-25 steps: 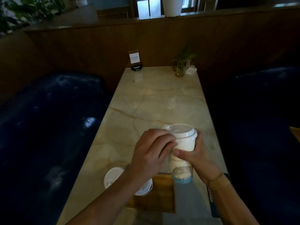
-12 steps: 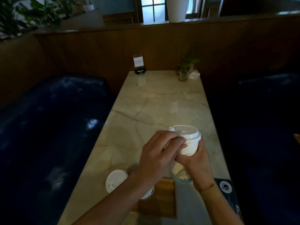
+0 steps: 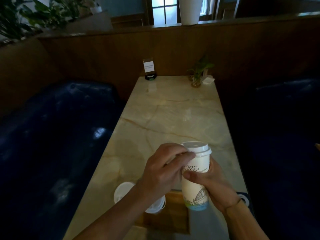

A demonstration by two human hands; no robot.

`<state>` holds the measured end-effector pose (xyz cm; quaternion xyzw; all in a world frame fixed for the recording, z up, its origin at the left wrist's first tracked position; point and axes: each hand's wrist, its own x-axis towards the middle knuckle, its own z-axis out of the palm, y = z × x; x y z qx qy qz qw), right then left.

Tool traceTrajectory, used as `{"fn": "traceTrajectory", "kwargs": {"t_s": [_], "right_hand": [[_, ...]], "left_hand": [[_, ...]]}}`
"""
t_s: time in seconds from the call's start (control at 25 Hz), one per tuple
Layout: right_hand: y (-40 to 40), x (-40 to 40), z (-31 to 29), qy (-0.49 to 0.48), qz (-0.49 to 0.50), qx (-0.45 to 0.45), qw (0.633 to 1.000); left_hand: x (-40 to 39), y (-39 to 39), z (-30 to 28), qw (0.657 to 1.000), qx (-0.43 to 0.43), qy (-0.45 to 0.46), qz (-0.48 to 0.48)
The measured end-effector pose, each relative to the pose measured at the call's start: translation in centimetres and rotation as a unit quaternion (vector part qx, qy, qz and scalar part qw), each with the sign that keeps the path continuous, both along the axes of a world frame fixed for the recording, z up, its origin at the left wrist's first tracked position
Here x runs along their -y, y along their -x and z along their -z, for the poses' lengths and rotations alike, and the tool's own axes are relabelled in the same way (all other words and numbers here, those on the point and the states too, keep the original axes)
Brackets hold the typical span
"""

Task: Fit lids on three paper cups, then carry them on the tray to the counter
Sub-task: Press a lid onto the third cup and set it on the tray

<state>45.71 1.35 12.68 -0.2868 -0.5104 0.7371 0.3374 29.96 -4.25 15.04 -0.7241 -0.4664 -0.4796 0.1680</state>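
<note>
A white paper cup with line drawings and a blue-green base is held above the wooden tray. A white plastic lid sits on its rim. My right hand wraps around the cup's body from the right. My left hand rests against the cup's upper left, its fingertips pinching the lid's edge. Two more lidded cups stand below my left forearm: one left of the tray and one partly hidden at the tray's left edge.
The marble table runs away from me between two dark blue sofas. At its far end stand a card holder, a small plant in a glass and a tissue. A dark booklet lies by my right wrist.
The cup has been lifted and turned in my hands, so more of its printed side shows. My left fingers have slid along the lid's rim. The camera has tilted up slightly.
</note>
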Motion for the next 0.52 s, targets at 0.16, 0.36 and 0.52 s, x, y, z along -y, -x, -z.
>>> {"fn": "traceTrajectory", "kwargs": {"t_s": [0.16,0.36,0.52], "right_hand": [[0.4,-1.0,-0.4,0.006,-0.010,0.031,0.999],[0.6,-2.4,-0.7,0.005,0.002,0.074,0.997],[1.9,-2.3,-0.4,-0.116,0.090,0.131,0.980]], "left_hand": [[-0.5,0.0,0.4,0.990,0.128,0.053,-0.028],[-1.3,0.2,0.4,0.986,0.143,0.076,-0.047],[-1.2,-0.6,0.7,0.990,0.092,0.085,-0.068]]}}
